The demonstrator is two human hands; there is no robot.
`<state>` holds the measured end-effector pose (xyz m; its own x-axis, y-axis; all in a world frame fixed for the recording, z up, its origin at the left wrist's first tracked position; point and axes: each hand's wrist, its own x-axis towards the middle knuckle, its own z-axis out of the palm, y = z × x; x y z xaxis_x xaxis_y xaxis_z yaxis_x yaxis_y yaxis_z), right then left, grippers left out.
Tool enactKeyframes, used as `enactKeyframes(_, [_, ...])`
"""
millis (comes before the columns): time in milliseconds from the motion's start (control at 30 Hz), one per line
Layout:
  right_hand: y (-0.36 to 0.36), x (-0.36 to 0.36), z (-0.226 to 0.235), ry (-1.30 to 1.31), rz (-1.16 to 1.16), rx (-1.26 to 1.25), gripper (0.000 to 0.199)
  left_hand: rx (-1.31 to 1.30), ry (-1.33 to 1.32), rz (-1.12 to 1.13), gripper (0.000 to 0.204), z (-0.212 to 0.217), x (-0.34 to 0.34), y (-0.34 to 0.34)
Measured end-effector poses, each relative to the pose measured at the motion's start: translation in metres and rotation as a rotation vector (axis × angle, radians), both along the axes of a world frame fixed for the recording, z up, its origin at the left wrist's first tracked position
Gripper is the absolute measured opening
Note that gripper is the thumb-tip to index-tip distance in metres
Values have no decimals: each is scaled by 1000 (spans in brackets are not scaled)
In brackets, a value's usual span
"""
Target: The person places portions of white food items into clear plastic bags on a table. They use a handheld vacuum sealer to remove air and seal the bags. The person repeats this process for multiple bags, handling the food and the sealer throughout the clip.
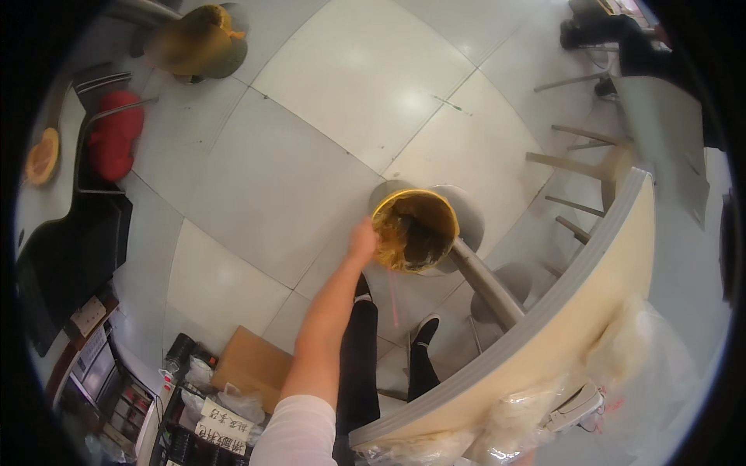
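Left hand [362, 241]: fingers clamped on the rim of round yellow bowl of dark residue [414, 230]; keep it level above the grey stool seat [466, 213]. Right hand unseen.

The single head camera looked steeply down from above at the tiled floor [295, 179], with the curved table edge [567, 311] near at lower right.

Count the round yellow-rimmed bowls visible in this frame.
2. One yellow-rimmed bowl is at centre, gripped at its rim by the left hand. A second bowl, blurred, is at the upper left over the floor. Others may be hidden beyond the dark rim.
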<state>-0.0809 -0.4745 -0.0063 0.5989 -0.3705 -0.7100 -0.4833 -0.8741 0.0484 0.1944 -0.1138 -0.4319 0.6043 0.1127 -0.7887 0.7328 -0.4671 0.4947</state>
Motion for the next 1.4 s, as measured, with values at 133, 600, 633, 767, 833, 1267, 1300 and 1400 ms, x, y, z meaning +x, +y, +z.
enactKeyframes(133, [-2,8,-15,-22,18,16,45,72,-167,-171,23,14,-3,69])
enactKeyframes(600, [-6,16,-44,-81,48,42,39,113,-28,-167,17,187,28,157])
enactKeyframes(633, [-7,17,-45,-85,45,43,39,132,-101,-176,15,186,25,160])
enactKeyframes(767, [-9,18,-50,-90,54,48,37,169,-249,-226,14,186,20,162])
enactKeyframes(833, [-10,18,-51,-91,55,49,36,173,-231,-236,14,194,23,158])
enactKeyframes(1267, [-14,16,-50,-99,52,44,31,157,-317,-227,14,190,17,153])
enactKeyframes(1300, [-14,14,-48,-98,51,42,31,156,-308,-230,14,191,17,152])
enactKeyframes(1400, [-14,10,-42,-93,45,37,30,145,-254,-240,14,192,20,148])
